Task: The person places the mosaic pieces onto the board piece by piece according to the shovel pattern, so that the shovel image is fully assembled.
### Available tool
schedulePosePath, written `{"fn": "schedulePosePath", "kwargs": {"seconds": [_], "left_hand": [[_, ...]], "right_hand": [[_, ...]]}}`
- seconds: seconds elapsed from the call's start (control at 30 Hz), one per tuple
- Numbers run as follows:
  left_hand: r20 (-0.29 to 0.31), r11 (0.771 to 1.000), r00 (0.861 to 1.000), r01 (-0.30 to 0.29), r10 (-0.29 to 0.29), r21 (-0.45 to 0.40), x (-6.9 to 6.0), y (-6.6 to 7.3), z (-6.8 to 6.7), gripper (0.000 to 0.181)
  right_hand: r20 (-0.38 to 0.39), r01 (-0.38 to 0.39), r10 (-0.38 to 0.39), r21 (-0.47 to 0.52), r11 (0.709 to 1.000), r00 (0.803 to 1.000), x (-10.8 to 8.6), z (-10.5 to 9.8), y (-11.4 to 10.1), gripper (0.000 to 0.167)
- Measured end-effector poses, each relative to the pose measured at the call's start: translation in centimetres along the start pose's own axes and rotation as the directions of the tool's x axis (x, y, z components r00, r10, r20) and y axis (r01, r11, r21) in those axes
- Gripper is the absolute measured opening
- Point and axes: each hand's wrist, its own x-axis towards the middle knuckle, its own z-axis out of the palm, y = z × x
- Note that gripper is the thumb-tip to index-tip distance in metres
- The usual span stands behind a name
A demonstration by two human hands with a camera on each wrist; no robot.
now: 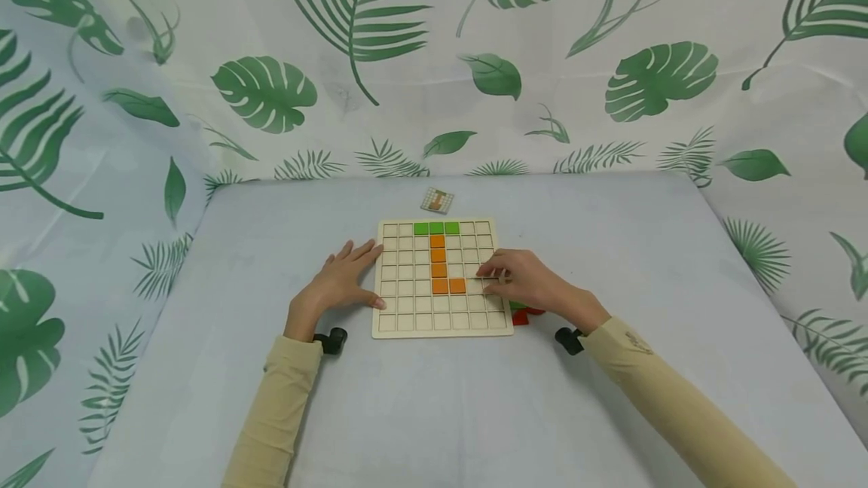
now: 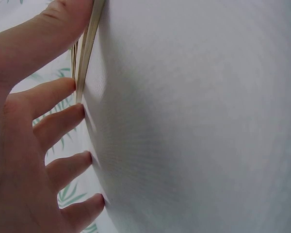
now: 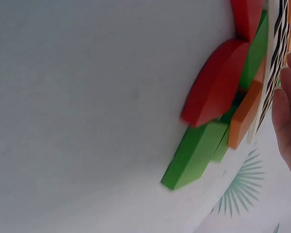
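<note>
A pale wooden grid board (image 1: 407,322) lies on the table, with green tiles (image 1: 437,229) in its top row. Orange tiles (image 1: 439,255) run down a column below them, and one more sits to the right at the column's foot. My left hand (image 1: 339,277) steadies the board's left side, its thumb on the board and its fingers spread along the edge. Over the right part of the board is my right hand (image 1: 525,277), thumb and forefinger bent and slightly apart. No tile shows between them.
Beside the board's right edge, partly under my right hand, lie loose pieces: a red rounded block (image 3: 218,82), a green block (image 3: 194,155) and an orange block (image 3: 245,116) among them. A small pattern card (image 1: 437,200) lies behind the board. Leaf-printed cloth (image 1: 502,74) hangs behind the table.
</note>
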Motion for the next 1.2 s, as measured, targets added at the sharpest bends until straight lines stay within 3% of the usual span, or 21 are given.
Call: {"fn": "schedulePosePath", "kwargs": {"seconds": [0.63,0.9,1.2], "left_hand": [[0.014,1.000,1.000,0.006,-0.006,-0.004,0.0,0.0,-0.1,0.107],[0.005,1.000,1.000,-0.007,0.007,-0.013,-0.2,0.0,-0.1,0.107],[0.009,1.000,1.000,-0.002,0.002,-0.007,-0.3,0.3,-0.2,0.106]], "right_hand": [[-0.020,-0.080,0.080,-0.024,0.996,0.997,-2.4,-1.3,2.1,0.020],[-0.016,-0.122,0.121,-0.078,0.989,0.993,-3.0,-1.6,2.6,0.023],[-0.026,-0.120,0.118,-0.088,0.989,0.993,-3.6,-1.7,3.5,0.021]]}}
